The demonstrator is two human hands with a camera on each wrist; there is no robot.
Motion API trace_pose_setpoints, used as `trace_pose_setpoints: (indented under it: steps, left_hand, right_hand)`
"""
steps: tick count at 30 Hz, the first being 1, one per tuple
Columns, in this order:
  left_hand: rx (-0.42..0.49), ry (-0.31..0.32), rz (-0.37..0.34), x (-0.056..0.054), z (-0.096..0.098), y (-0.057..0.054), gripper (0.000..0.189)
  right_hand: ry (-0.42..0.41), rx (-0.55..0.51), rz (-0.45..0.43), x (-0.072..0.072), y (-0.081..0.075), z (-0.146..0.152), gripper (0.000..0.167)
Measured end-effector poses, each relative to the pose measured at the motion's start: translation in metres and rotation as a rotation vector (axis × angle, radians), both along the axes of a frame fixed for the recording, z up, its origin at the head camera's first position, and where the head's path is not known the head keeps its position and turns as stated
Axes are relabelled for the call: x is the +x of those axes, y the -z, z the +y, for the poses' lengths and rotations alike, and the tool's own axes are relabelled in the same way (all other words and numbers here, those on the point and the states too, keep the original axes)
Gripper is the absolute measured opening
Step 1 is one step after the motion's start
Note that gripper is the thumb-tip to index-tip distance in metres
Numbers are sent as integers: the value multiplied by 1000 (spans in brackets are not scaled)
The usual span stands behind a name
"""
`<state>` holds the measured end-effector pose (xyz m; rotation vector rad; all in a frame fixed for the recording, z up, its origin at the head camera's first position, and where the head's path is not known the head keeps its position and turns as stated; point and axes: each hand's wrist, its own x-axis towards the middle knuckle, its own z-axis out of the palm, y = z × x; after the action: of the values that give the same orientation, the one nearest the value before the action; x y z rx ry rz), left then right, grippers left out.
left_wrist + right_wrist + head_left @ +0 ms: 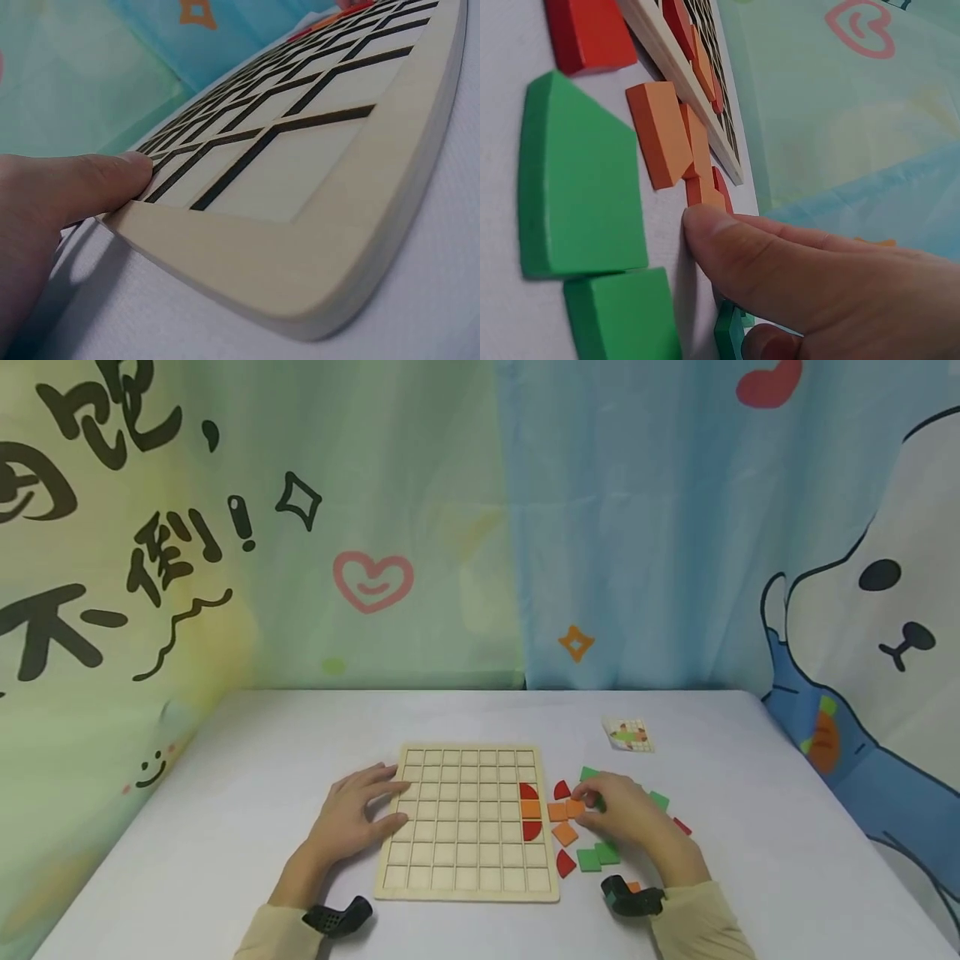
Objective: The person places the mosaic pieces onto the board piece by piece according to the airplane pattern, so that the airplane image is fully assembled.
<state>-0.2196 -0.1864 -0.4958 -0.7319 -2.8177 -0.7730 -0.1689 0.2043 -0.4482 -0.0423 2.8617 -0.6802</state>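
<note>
A wooden grid board (465,896) lies flat on the white table. In its rightmost column sit an orange square tile (530,810) and two red curved tiles, one above (528,791) and one below (532,832). My left hand (352,814) rests at the board's left edge, fingers spread, with the thumb (112,176) touching the frame. Right of the board, my right hand (626,810) pinches another orange square tile (699,191) between thumb and fingers, low over the table. Two more orange tiles (557,812) (565,834) lie beside it.
Green tiles (588,860) and red tiles (566,863) lie scattered around my right hand, some partly hidden by it. A small printed pattern card (630,735) lies at the back right. Behind the table hangs a printed curtain (420,643).
</note>
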Motion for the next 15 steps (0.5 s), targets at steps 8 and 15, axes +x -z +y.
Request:
trace_pose_setpoints:
  steps: [8, 15]
  left_hand:
    - [5, -11, -12, 5, 0, 1, 50]
    - [-8, -14, 1, 3, 1, -3, 51]
  right_hand:
    - [-15, 5, 0, 1, 3, 0, 26]
    - [-25, 5, -1, -1, -2, -2, 26]
